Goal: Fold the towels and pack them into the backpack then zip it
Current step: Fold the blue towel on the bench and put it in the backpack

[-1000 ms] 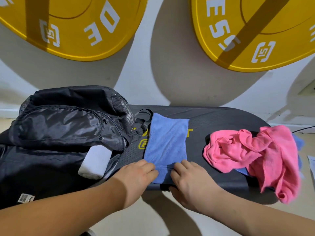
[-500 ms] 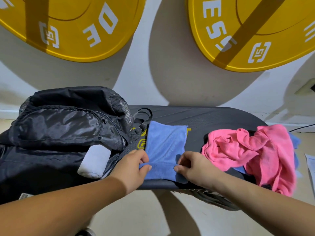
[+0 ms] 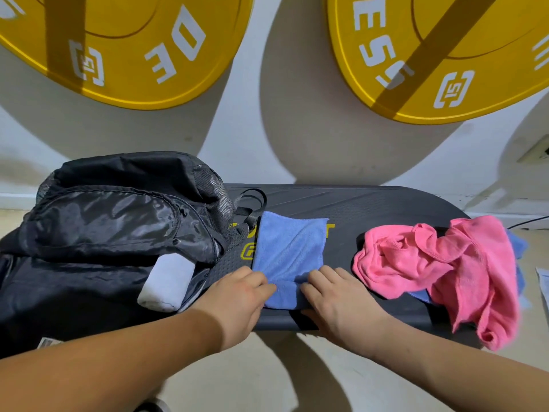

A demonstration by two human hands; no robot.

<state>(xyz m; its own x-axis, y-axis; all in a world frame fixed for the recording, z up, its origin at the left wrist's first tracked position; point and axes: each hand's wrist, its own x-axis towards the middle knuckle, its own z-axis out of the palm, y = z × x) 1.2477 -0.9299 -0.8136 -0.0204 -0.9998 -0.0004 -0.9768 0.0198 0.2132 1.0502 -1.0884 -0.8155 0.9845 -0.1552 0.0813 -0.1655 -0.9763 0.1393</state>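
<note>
A blue towel (image 3: 289, 245) lies flat in the middle of a black bench (image 3: 371, 209), just to the right of a black backpack (image 3: 113, 221), with its far left corner beside the backpack's strap. The towel's near edge is turned up into a small roll, and both hands sit on that roll at the front edge of the bench. The left hand (image 3: 239, 295) has its fingers curled over the left end of the roll, knuckles up, pinching the cloth. The right hand (image 3: 335, 298) is bent the same way over the right end, fingertips pressed into the fold, its thumb hidden beneath. The two hands are close together, with a short stretch of rolled towel showing between them. The backpack slumps at the left end of the bench, and a rolled white towel (image 3: 166, 283) pokes out of a gap in its near side. On the right end of the bench a pink towel (image 3: 445, 263) lies crumpled in a heap, partly hanging over the front edge, with another blue cloth (image 3: 518, 245) showing under and behind it. A yellow weight plate (image 3: 118, 55) stands against the pale wall (image 3: 282, 129) at upper left, and a second yellow plate (image 3: 445, 55) at upper right
</note>
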